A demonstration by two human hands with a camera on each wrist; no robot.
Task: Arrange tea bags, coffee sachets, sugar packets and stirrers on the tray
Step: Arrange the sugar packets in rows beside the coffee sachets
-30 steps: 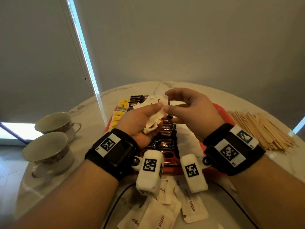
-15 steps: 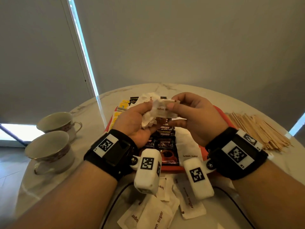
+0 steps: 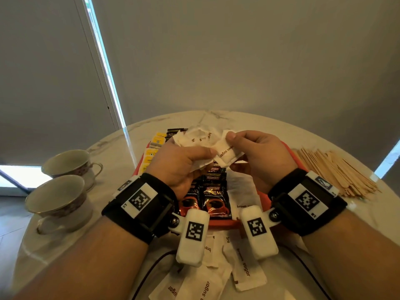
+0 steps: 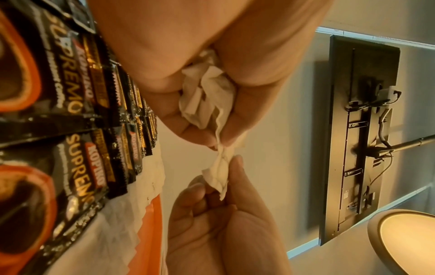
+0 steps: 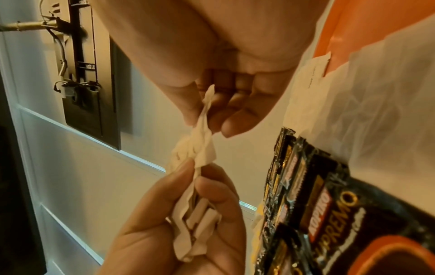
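Both hands hover above the orange tray [image 3: 218, 223]. My left hand [image 3: 184, 161] grips a bunch of white brown-sugar packets [image 3: 194, 137], seen crumpled in its palm [image 4: 207, 96]. My right hand [image 3: 257, 154] pinches one sugar packet [image 3: 226, 153] from that bunch between thumb and fingers [image 5: 204, 119]. On the tray lie rows of black coffee sachets [image 3: 213, 199], yellow tea bags [image 3: 151, 152] at the left, and a white sugar packet [image 3: 242, 191] at the right. Wooden stirrers [image 3: 337, 172] lie in a heap on the table to the right.
Two teacups [image 3: 60, 200] stand at the table's left edge. Several loose brown-sugar packets [image 3: 205, 286] lie on the marble table [image 3: 112, 169] in front of the tray. A dark cable [image 3: 151, 269] runs across the near table.
Both hands rose slightly and shifted. The right hand took hold of one packet in the left hand's bunch and drew it to the right.
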